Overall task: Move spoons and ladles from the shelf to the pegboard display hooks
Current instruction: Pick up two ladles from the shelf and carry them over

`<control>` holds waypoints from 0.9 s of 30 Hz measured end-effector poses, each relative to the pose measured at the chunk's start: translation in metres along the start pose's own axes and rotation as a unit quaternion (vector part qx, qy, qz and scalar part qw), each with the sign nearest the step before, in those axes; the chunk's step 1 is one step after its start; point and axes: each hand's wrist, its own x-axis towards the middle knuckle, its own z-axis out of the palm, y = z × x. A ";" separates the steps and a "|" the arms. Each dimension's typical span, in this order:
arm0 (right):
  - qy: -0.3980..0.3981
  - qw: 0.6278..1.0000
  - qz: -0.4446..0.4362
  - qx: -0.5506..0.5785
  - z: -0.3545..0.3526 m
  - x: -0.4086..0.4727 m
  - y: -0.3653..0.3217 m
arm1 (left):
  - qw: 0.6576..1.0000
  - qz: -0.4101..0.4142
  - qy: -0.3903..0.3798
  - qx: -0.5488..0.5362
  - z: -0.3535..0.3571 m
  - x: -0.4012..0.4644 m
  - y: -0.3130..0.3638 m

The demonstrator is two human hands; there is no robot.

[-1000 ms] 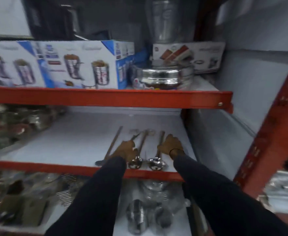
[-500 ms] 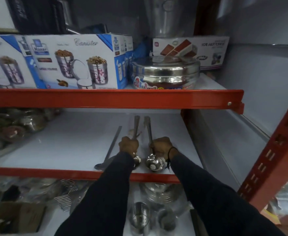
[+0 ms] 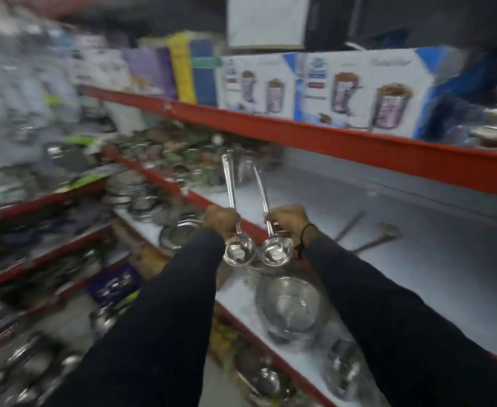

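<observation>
2 ladles are held up in front of the middle shelf board (image 3: 435, 259), the white board with the red front edge that I take as landmark. This board is the largest thing in view. Above it runs another red shelf edge (image 3: 329, 133), and on that upper level stand white and blue canister boxes (image 3: 358, 92) in a row. To the left of the landmark the picture is strongly blurred; I can only say that steel ware fills the racks there.

Below the landmark board, on the lower level, a big steel bowl (image 3: 292, 306) sits, and smaller steel vessels are near it.

2 arms in dark sleeves (image 3: 159, 327) reach forward in front of the board. The left hand (image 3: 221, 220) is closed in a fist around the handle of the left ladle (image 3: 239, 251); the handle points up and away, and the cup hangs low toward the camera. The right hand (image 3: 289, 220), with a dark band at the wrist, is closed in the same way around the right ladle (image 3: 276, 251). The 2 cups are just beside each other; I cannot tell if they touch.

On the landmark board, to the right of the hands, 2 more long utensils (image 3: 370, 242) lie flat, too blurred to name exactly.
</observation>
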 end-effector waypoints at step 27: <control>-0.823 0.560 -0.093 0.003 0.402 -0.498 -0.076 | 0.607 -0.029 0.788 -0.103 -0.360 -0.532 -0.101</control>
